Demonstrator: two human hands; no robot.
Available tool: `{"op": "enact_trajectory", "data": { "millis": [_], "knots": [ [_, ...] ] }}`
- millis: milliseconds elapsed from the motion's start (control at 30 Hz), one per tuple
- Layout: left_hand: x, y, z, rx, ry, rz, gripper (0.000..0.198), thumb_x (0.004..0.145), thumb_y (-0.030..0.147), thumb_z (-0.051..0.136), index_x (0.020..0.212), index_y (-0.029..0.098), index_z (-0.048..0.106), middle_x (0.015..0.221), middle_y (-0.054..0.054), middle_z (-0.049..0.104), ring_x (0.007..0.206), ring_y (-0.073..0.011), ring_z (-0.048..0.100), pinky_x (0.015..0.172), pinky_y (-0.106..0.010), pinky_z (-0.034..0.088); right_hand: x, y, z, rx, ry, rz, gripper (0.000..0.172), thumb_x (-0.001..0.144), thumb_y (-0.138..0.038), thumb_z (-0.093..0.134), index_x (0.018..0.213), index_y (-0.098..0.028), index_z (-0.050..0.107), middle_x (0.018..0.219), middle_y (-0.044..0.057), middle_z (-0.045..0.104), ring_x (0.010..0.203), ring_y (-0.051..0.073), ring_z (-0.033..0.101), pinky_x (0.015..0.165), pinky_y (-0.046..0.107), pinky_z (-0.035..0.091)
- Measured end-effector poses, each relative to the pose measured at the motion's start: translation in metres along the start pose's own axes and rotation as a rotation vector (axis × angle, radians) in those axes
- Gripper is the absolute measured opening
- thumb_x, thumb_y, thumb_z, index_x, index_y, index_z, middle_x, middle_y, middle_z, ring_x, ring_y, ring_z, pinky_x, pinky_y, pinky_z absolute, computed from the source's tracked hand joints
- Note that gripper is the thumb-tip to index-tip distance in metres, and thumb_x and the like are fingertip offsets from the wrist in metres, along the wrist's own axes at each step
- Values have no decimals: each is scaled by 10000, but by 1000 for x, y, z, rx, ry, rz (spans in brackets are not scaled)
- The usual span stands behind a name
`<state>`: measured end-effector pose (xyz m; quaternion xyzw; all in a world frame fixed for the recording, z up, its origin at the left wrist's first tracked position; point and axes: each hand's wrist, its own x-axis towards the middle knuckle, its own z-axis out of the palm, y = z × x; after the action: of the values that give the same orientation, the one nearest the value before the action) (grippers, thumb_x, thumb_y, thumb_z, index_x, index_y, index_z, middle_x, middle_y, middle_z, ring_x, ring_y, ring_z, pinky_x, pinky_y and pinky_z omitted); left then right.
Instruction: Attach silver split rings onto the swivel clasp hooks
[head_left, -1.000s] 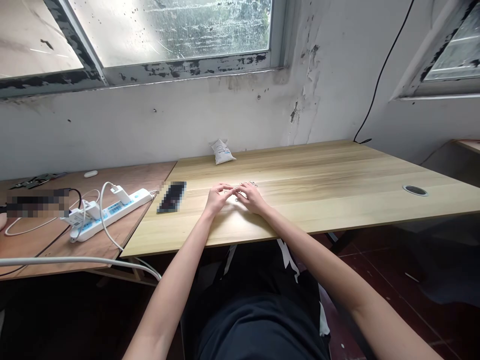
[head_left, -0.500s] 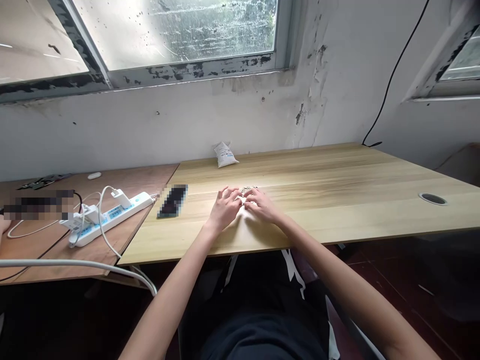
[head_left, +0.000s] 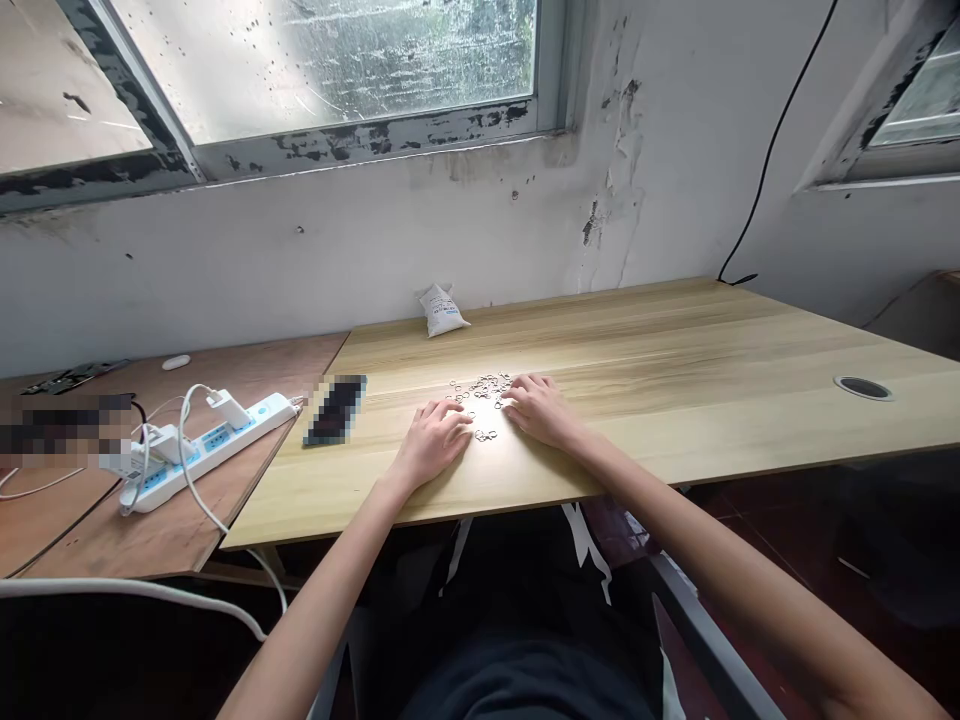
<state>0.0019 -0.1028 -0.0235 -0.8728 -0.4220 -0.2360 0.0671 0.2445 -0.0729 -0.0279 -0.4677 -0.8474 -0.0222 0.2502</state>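
Left hand (head_left: pixel 433 442): flat, palm down on desk (head_left: pixel 660 350), fingers loosely extended, released, nothing gripped. Right hand (head_left: pixel 536 410): same posture, released, fingertips at edge of cluster, contact unclear at this size. Small metal rings (head_left: pixel 480 388): loose scattered cluster on desk between hands, few strays just beside left fingertips. Phone (head_left: pixel 335 410): lying flat left of left hand, blurred. Sachet (head_left: pixel 442 310): far desk edge, against wall (head_left: pixel 375 250). Power strip (head_left: pixel 202 450): on wooden side table (head_left: pixel 90 530), left of desk, chargers plugged in.
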Motion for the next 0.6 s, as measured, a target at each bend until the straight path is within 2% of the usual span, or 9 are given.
{"op": "enact_trajectory", "data": {
  "millis": [133,300,400,467,533,600],
  "knots": [
    [18,-2,5,25,8,-46,185,904,257,575,1049,242,689,1192,-81,636,1139,-273,550,968,-458,420,13,-3,0,-103,-30,-56,275,941,-241,475,1044,-140,709,1113,162,640,1056,289,542,956,446,336],
    [35,-7,10,13,-45,-30,128,862,218,621,804,242,732,1012,-57,690,1066,-269,568,971,-460,397,20,-7,-1,-156,-120,-128,325,963,-229,432,863,-124,723,945,141,678,883,229,598,947,418,346],
    [36,-8,10,-28,-47,-13,154,855,198,628,745,241,727,944,-48,704,1051,-255,570,996,-447,374,22,-10,2,-155,-163,-131,349,975,-218,423,812,-100,708,965,163,676,903,232,609,964,440,365],
    [36,-9,11,-66,-31,-19,135,845,203,647,738,236,723,938,-45,715,1050,-254,571,1006,-448,366,26,-12,5,-134,-193,-118,305,979,-217,448,855,-93,697,1000,156,673,952,230,615,981,451,391],
    [35,-10,12,-114,-6,-45,101,832,220,670,744,231,719,928,-37,728,1029,-249,584,984,-444,387,31,-13,9,-92,-223,-92,225,970,-272,520,1005,-107,669,1085,123,656,997,217,619,953,441,458],
    [34,-11,14,-170,26,-87,72,817,234,687,750,227,713,905,-27,738,992,-241,605,949,-435,418,36,-13,12,-25,-243,-54,290,946,-335,581,1157,-139,609,1178,100,621,1024,208,622,901,422,516]
  ]
}}
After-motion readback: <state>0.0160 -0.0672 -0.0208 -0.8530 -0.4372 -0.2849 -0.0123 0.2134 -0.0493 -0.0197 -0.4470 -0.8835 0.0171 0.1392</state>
